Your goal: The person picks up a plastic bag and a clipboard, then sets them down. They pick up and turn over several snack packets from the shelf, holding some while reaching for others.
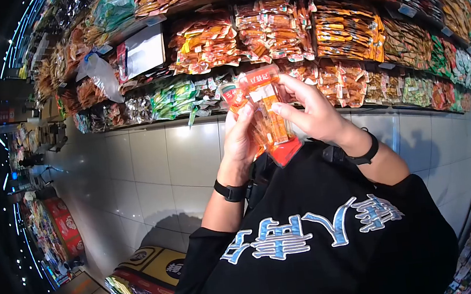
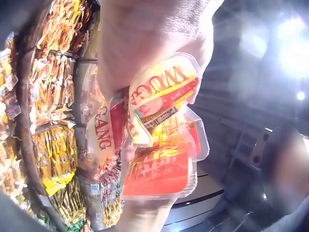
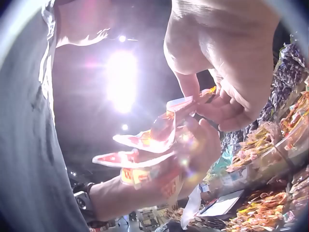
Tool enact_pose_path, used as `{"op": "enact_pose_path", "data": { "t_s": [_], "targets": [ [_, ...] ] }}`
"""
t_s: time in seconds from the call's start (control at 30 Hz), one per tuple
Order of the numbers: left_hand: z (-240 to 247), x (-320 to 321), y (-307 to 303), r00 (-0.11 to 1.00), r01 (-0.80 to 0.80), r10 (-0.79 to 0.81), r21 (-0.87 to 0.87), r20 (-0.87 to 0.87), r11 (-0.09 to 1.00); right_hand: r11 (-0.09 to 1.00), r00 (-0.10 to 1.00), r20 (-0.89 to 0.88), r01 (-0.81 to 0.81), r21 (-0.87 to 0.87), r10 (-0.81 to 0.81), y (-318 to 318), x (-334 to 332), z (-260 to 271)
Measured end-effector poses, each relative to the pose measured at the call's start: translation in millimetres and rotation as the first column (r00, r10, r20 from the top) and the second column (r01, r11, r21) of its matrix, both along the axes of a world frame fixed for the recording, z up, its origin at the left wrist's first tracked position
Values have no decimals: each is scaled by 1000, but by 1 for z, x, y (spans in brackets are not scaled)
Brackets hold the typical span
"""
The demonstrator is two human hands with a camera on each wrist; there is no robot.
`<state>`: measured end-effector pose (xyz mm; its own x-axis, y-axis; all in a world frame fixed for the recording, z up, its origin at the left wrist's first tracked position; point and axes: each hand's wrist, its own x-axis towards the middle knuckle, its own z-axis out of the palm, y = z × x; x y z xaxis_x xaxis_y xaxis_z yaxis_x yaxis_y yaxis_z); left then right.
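In front of the chest, my left hand [image 1: 237, 138] grips several clear plastic snack packets with red ends, fanned out a little. The front packet [image 1: 263, 78] has a red header and brown-orange food strips behind its clear film. Another packet [image 1: 233, 96] sticks out beside it on the left. My right hand [image 1: 319, 114] pinches the front packet along its right side, thumb on the face and fingers behind. In the left wrist view, red packet ends [image 2: 161, 169] and cream-and-red labels [image 2: 164, 82] overlap below the palm. The right wrist view shows the packet ends [image 3: 145, 140] spread apart.
Stepped shelves hold piles of orange snack packets [image 1: 275, 31], yellow ones [image 1: 347, 32] and green ones [image 1: 173, 100]. A white board [image 1: 145, 50] and a plastic bag [image 1: 101, 75] lie among them. A box display [image 1: 153, 264] stands at the lower left, on tiled floor.
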<state>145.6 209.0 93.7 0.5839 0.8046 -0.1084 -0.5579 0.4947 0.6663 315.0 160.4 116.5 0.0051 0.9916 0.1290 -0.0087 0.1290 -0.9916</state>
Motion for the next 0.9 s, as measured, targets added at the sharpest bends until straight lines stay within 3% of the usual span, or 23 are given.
{"op": "enact_pose_path", "data": {
  "t_s": [0.1, 0.17, 0.23, 0.27, 0.3, 0.37, 0.43, 0.47, 0.5, 0.53, 0.63, 0.7, 0.77, 0.83, 0.9],
  "targets": [
    [5, 0, 19, 999, -41, 41, 21, -23, 999, 971, 921, 361, 67, 228, -148, 21, -6, 7],
    [6, -1, 32, 996, -85, 85, -16, -24, 996, 965, 935, 309, 96, 246, -172, 40, -19, -8],
    [0, -4, 51, 991, -114, 114, 5, -68, 994, 992, 971, 214, 91, 83, -107, 61, -31, -16],
    [-1, -6, 62, 988, -124, 125, 15, -87, 992, 996, 952, 299, 41, 79, -63, 66, -30, -14],
    [-4, -8, 73, 985, -134, 136, 23, -105, 991, 999, 992, 129, 1, 39, -6, 79, -35, -21],
    [-17, -13, 94, 974, -158, 158, 14, -162, 987, 998, 1000, -3, -2, -68, 2, 96, -44, -28],
    [-31, -14, 117, 959, -203, 198, -1, -201, 979, 981, 995, -40, -93, -170, 87, 117, -47, -16],
    [-40, -18, 127, 958, -178, 162, -52, -235, 983, 993, 996, -72, -60, -100, 53, 129, -55, -32],
    [-45, -19, 136, 939, -200, 179, -44, -293, 979, 978, 994, -88, -74, -197, 57, 137, -57, -31],
    [-50, -14, 143, 937, -244, 217, -68, -274, 968, 981, 995, -89, -68, -181, 52, 147, -61, -49],
    [-39, -18, 176, 966, -47, 43, -8, -255, 999, 975, 996, -57, -76, -206, 66, 169, -64, -41],
    [-51, -27, 194, 913, 145, -73, 152, -402, 978, 971, 935, -355, -113, -212, 31, 188, -66, -48],
    [-50, -29, 209, 796, 327, -158, 196, -584, 924, 914, 875, -484, -180, -363, -20, 196, -51, -48],
    [-45, -21, 224, 719, 454, -119, 334, -685, 826, 883, 842, -533, -187, -431, -81, 202, -37, -45],
    [-19, -9, 232, 679, 593, -11, 541, -734, 596, 890, 850, -508, -117, -441, -140, 200, -23, -44]
  ]
}}
